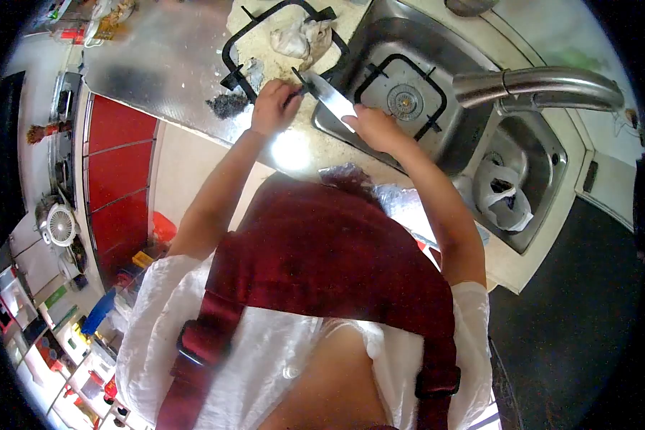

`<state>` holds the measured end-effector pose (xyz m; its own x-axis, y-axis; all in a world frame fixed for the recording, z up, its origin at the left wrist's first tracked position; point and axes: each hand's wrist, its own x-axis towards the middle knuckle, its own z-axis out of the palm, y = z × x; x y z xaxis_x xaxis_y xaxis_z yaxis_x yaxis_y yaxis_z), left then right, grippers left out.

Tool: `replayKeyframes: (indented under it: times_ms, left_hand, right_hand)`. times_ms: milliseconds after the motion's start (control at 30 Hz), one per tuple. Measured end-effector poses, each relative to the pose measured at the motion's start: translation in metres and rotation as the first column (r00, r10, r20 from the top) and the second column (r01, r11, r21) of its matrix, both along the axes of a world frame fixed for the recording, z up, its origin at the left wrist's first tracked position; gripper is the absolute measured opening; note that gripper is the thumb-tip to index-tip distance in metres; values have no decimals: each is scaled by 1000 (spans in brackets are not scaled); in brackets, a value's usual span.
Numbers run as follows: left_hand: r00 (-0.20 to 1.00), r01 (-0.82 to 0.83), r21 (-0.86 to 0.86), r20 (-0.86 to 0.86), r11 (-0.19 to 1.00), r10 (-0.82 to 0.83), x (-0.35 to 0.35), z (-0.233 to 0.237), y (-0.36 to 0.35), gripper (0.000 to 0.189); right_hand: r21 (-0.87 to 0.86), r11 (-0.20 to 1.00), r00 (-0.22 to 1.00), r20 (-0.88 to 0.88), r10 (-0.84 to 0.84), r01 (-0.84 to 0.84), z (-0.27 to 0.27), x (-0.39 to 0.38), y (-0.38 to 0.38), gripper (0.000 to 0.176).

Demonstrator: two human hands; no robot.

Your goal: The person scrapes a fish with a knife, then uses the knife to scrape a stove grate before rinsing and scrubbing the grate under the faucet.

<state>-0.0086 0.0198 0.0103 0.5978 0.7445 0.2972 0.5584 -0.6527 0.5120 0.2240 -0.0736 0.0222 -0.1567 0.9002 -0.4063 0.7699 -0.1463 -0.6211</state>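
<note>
My right hand [378, 129] is closed around the near end of a knife [330, 98] with a broad, shiny blade. Its blade slants up and left, over the edge of the sink, to the black bars of a stove grate [228, 59] on the counter. At the grate's near side my left hand [275, 107] is closed on it, with the fingers close to the blade's tip. A crumpled whitish cloth [301, 39] lies inside the grate's frame. Left of my left hand sits a dark, wiry scouring pad [228, 106].
A second black grate [441, 89] rests in the large steel sink [473, 54], around the drain. The faucet [552, 86] reaches over from the right. A white plastic bag [505, 208] is in the small basin. Red cabinets [118, 183] stand at left, near a white fan [59, 226].
</note>
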Motion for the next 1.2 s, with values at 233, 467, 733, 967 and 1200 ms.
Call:
replayKeyframes:
  times_ms: [233, 467, 733, 967, 1200]
  left_hand:
    - [1000, -4, 4, 18, 1000, 4, -1, -2, 0, 15]
    - [993, -116, 25, 32, 993, 116, 12, 0, 1, 13]
    - [992, -128, -44, 4, 991, 128, 12, -2, 11, 11]
    - [995, -97, 36, 7, 995, 97, 13, 4, 6, 11]
    - [994, -107, 48, 20, 993, 106, 13, 0, 6, 11]
  right_hand:
    - [71, 987, 983, 101, -152, 145, 8, 5, -7, 43]
    - [204, 978, 922, 386, -38, -45, 19, -8, -9, 36]
    - [170, 985, 956, 291, -38, -13, 13, -21, 6, 40]
    - [144, 979, 989, 11, -147, 144, -19, -11, -4, 41]
    - [159, 982, 905, 397, -154, 97, 15, -11, -9, 40]
